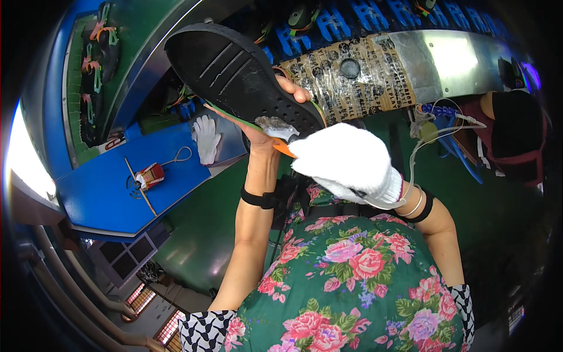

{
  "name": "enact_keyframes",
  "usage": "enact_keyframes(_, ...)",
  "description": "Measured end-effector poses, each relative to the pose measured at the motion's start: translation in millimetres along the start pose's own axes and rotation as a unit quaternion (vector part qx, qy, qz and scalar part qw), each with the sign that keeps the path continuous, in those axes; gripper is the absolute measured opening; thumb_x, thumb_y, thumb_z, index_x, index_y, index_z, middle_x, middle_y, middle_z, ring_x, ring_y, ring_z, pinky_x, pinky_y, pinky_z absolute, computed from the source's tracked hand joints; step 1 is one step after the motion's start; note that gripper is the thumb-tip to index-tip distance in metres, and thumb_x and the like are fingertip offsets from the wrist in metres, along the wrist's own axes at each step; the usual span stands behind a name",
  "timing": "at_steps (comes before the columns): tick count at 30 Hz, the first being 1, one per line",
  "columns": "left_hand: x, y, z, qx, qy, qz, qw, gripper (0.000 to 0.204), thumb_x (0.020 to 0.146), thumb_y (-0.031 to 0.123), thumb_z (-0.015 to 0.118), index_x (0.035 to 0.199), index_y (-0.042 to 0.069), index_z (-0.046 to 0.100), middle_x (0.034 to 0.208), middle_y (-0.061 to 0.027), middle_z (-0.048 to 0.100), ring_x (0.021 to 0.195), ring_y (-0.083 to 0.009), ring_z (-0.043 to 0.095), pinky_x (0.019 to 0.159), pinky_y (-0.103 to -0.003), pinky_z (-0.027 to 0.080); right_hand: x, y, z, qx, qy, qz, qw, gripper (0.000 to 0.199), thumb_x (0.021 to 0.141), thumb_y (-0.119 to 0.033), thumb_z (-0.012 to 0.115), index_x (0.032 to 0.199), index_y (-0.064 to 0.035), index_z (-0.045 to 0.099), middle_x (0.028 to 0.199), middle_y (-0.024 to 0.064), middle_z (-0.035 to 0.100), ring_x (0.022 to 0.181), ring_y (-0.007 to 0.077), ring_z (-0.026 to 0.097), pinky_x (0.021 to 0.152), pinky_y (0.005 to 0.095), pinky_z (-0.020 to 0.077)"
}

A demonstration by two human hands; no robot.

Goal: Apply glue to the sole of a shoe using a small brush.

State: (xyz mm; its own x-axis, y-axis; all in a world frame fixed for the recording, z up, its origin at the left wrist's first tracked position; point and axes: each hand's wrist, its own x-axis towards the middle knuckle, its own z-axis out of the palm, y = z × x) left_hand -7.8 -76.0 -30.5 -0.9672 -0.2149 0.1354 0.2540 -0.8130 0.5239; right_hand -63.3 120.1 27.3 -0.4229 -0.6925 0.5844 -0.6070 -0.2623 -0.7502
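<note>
My bare left hand (258,132) grips a black sandal (226,73) from beneath, its fingertips curling over the far edge. The broad black face, with three long slots and rows of small holes, shows to me. Green and orange edging runs along its side, and an orange strap (284,147) sticks out near the narrow end. My right hand (346,161) wears a thick white glove and is closed against that narrow end. What its fingers hold is hidden. A whitish, shiny patch (275,127) lies on the sandal beside the glove's tip.
A blue table (111,188) at the left bears a small red and gold object (151,175) and a loose white glove (206,139). Ahead runs a line with blue racks (334,24), behind a taped brown covering (375,76). More sandals (105,53) stand far left. A person (510,135) sits at right.
</note>
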Motion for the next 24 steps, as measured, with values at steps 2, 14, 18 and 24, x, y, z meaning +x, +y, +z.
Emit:
enact_keyframes(2,-1.2,1.4,3.9,0.009,0.012,0.007,1.0,0.094,0.081,0.08,0.061,0.114,-0.007,0.059,0.102,-0.0157,0.064,0.101,-0.0297,0.065,0.102,-0.046,0.052,2.8,-0.1,1.0,0.01,0.023,-0.004,1.0,0.027,0.077,-0.002,0.081,0.102,-0.0102,0.078,0.107,0.0092,0.077,0.09,0.0243,0.073,0.076,0.0339,0.057)
enact_keyframes(14,5.1,12.2,4.2,0.081,-0.045,0.065,0.994,0.086,0.085,0.072,0.066,0.116,-0.008,0.061,0.106,-0.0168,0.066,0.1,-0.0302,0.066,0.098,-0.046,0.053,0.1,-2.7,-8.6,0.092,0.063,0.084,0.99,0.024,0.073,-0.001,0.083,0.096,-0.0062,0.079,0.099,0.0119,0.077,0.086,0.0256,0.074,0.076,0.0353,0.0575)
enact_keyframes(18,5.1,12.8,5.4,0.092,-0.059,0.072,0.991,0.084,0.086,0.069,0.068,0.116,-0.009,0.061,0.105,-0.0173,0.067,0.1,-0.0305,0.067,0.098,-0.046,0.052,-3.6,-5.1,-8.5,0.047,0.011,0.04,0.998,0.024,0.074,0.0,0.081,0.097,-0.0076,0.078,0.104,0.0126,0.077,0.088,0.0259,0.074,0.076,0.035,0.0577)
enact_keyframes(24,6.5,20.7,2.7,0.102,-0.066,0.057,0.991,0.082,0.083,0.064,0.074,0.115,-0.01,0.062,0.103,-0.0179,0.067,0.1,-0.0303,0.067,0.098,-0.045,0.052,-5.4,-3.6,-8.9,0.105,0.062,0.097,0.988,0.021,0.074,0.001,0.08,0.094,-0.0053,0.079,0.098,0.0118,0.078,0.085,0.0273,0.074,0.074,0.0346,0.0574)
